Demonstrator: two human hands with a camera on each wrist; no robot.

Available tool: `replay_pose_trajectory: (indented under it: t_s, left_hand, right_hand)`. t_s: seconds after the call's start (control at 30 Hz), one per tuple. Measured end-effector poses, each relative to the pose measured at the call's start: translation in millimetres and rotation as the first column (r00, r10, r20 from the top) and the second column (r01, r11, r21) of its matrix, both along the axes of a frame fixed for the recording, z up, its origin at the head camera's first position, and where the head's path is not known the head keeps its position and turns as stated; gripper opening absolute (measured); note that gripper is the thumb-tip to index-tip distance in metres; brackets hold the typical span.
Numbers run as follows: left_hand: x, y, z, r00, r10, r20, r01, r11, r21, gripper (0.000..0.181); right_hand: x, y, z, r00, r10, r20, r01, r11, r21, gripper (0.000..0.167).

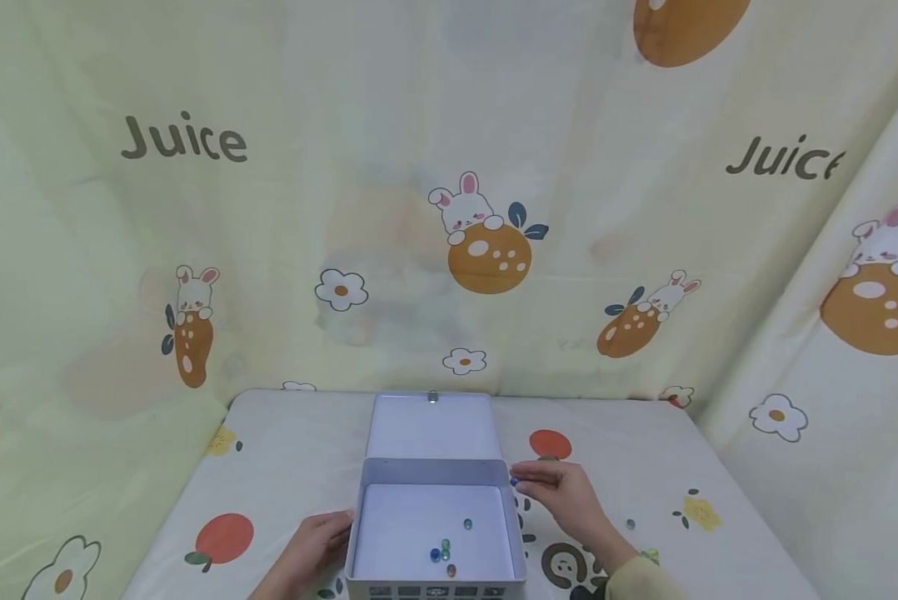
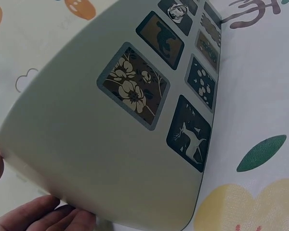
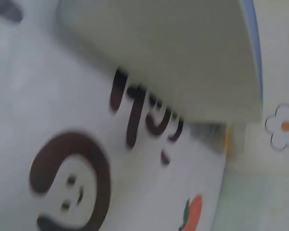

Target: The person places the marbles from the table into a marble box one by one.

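Observation:
A hinged box [image 1: 520, 567] with pale walls stands at the table's front, its lid [image 1: 434, 429] folded back behind it. Inside lie several glass marbles, among them a blue marble [image 1: 435, 555] and a reddish marble [image 1: 451, 571]. My left hand [image 1: 310, 550] touches the box's left wall; in the left wrist view its fingers [image 2: 31, 216] rest along the box's edge. Just outside the right wall, near the back corner, my right hand [image 1: 569, 500] pinches a dark blue marble [image 1: 514, 482] between thumb and fingers. The right wrist view is blurred, showing the box's side [image 3: 168, 48].
On the tablecloth [image 1: 291, 450], right of the box, lie a bluish-grey marble [image 1: 631, 524] and greenish marbles [image 1: 650, 554] close to the right sleeve [image 1: 640, 579]. A printed curtain [image 1: 389, 108] hangs behind the table and along its sides.

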State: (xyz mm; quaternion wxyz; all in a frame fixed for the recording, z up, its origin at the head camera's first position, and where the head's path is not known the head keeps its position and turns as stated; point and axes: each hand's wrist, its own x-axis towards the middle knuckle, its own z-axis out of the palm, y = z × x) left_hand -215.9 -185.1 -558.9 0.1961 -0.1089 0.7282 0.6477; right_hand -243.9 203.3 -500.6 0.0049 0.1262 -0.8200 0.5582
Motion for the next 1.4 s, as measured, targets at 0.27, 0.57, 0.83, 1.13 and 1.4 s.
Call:
replay_pose_trajectory:
  t_s: [0.27, 0.57, 0.83, 1.13, 1.4]
  left_hand:
    - [-0.2, -0.6, -4.9, 1.000, 0.006, -0.022, -0.006, 1.000, 0.004, 0.061]
    - [0.4, -1.9, -2.6, 1.000, -0.009, -0.016, 0.010, 1.000, 0.014, 0.067]
    - [0.1, -2.5, -1.0, 1.000, -0.015, 0.001, 0.015, 1.000, 0.002, 0.066]
    - [0.2, -3.0, -3.5, 1.000, -0.009, -0.024, 0.009, 1.000, 0.003, 0.062]
    - [-1.1, -2.1, -2.9, 0.999, -0.014, -0.034, 0.014, 1.000, -0.004, 0.063]
  right_hand:
    - [2.9, -41, 4.1, 0.995, 0.058, 0.078, -0.055, 0.998, -0.039, 0.028]
    - [4.4, -51, 5.3, 0.996, 0.063, 0.068, -0.062, 0.998, -0.019, 0.024]
    - [5.3, -48, 6.8, 0.996, 0.048, 0.072, -0.049, 0.999, 0.008, 0.025]
    - [3.9, -7, -0.5, 0.999, -0.014, 0.039, 0.014, 1.000, -0.002, 0.030]
    - [13.6, 74, -5.5, 0.970, -0.237, 0.060, 0.230, 0.968, 0.101, 0.031]
